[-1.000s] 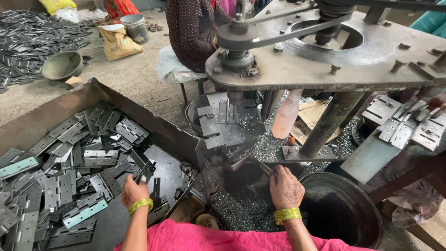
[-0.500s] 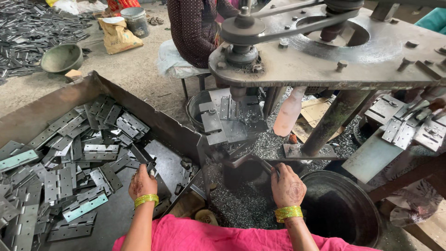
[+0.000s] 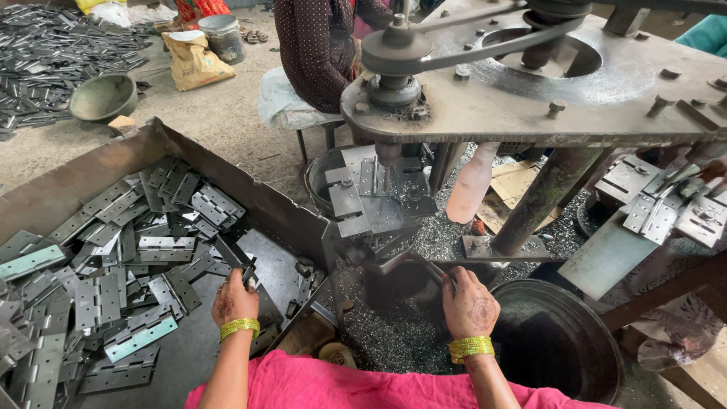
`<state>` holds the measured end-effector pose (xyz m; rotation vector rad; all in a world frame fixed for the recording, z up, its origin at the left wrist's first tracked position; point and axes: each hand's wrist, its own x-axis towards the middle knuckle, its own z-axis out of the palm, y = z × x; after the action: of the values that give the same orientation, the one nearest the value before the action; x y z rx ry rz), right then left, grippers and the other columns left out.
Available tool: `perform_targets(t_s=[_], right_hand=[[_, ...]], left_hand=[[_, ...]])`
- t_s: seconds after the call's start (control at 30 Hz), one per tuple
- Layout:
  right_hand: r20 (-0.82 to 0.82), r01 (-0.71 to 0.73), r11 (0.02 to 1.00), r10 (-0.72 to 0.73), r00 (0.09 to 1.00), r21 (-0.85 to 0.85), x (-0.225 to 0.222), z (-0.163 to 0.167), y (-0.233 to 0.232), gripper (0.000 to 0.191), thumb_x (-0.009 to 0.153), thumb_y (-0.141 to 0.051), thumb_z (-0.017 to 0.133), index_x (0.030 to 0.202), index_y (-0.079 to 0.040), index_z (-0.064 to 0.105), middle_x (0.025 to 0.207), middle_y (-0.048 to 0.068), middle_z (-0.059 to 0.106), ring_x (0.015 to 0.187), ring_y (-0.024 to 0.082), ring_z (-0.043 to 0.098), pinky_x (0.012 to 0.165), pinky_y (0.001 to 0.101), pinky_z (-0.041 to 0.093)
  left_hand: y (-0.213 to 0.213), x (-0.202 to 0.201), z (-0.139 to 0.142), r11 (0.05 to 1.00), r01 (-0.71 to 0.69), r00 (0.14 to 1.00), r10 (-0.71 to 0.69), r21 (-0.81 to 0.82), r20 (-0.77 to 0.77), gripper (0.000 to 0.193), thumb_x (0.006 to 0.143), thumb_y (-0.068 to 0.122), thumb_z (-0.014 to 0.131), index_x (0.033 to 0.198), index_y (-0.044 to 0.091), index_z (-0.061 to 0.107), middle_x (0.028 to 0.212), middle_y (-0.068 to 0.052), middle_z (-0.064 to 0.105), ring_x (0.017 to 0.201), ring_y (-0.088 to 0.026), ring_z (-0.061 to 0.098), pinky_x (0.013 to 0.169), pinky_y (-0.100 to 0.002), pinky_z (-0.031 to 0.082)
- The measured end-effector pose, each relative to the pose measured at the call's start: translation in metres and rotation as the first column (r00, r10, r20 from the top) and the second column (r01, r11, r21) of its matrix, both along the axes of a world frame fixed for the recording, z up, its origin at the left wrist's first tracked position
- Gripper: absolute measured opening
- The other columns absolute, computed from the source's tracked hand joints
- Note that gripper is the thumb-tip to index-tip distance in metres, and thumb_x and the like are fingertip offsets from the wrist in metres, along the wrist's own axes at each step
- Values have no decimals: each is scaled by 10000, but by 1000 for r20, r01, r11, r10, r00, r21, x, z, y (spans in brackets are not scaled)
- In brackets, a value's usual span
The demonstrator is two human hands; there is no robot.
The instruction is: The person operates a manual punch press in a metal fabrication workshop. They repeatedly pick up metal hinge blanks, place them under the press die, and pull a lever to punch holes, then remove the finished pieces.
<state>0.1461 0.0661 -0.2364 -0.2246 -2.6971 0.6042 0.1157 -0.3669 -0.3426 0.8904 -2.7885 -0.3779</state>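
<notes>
My left hand [image 3: 234, 298] reaches into a rusty metal tray [image 3: 91, 170] and pinches one grey metal hinge [image 3: 231, 256] at the edge of a heap of hinges [image 3: 113, 257]. My right hand [image 3: 469, 303] is closed around a thin metal tool or rod [image 3: 438, 273] beside the fixture [image 3: 379, 193] under a belt-driven drilling machine [image 3: 530, 83]. Both wrists wear yellow-green bangles, and pink cloth covers my lap.
A black bucket [image 3: 560, 341] stands to the right of my right hand. Metal shavings [image 3: 394, 333] cover the ground under the machine. Another person in dark dotted clothing [image 3: 318, 45] sits beyond it. A metal bowl [image 3: 102, 95], a sack [image 3: 193, 60] and more hinges [image 3: 45, 45] lie far left.
My left hand has moved forward and right across the tray onto a hinge. The right hand has stayed by the fixture with its tool.
</notes>
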Motion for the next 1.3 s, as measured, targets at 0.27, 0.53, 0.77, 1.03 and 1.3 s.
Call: perform_targets(t_s=[0.27, 0.53, 0.77, 1.03, 1.3], right_hand=[[-3, -1, 1000, 1, 1000, -6, 1, 3, 3, 220, 955, -333, 609, 1008, -140, 700, 985, 42, 735, 880, 309, 720, 723, 448, 547], [2, 3, 1000, -3, 1000, -7, 1, 4, 5, 218, 952, -339, 613, 1009, -149, 700, 989, 38, 734, 883, 309, 719, 726, 447, 546], [-5, 3, 1000, -3, 1000, 0, 1, 3, 9, 217, 952, -336, 617, 1019, -145, 694, 995, 35, 734, 882, 304, 720, 726, 441, 546], [-4, 8, 1000, -8, 1000, -3, 1, 2, 8, 221, 946, -333, 622, 1032, -146, 698, 1004, 35, 736, 879, 304, 720, 726, 440, 547], [-3, 11, 1000, -11, 1000, 13, 0, -1, 8, 228, 945, -335, 617, 1032, -143, 704, 1003, 36, 734, 883, 303, 719, 726, 438, 550]], left_hand=[[2, 1, -1, 1000, 20, 998, -21, -14, -64, 384, 865, 206, 753, 1228, 187, 629, 1177, -72, 725, 1135, -289, 664, 887, -450, 552], [1, 1, -5, 1000, 24, 993, -26, -18, -119, 396, 846, 182, 764, 1223, 175, 643, 1166, -80, 731, 1114, -297, 672, 893, -441, 553], [4, 0, -5, 1000, 13, 993, -14, -2, -113, 385, 852, 186, 765, 1219, 176, 649, 1161, -80, 734, 1117, -293, 674, 887, -439, 556], [7, 1, 0, 1000, 19, 997, -19, -11, -72, 386, 859, 197, 755, 1226, 185, 637, 1178, -65, 729, 1132, -287, 668, 885, -446, 557], [8, 0, 1, 999, 48, 996, -48, -1, -79, 405, 851, 202, 748, 1237, 196, 627, 1186, -63, 724, 1135, -295, 663, 885, -454, 554]])
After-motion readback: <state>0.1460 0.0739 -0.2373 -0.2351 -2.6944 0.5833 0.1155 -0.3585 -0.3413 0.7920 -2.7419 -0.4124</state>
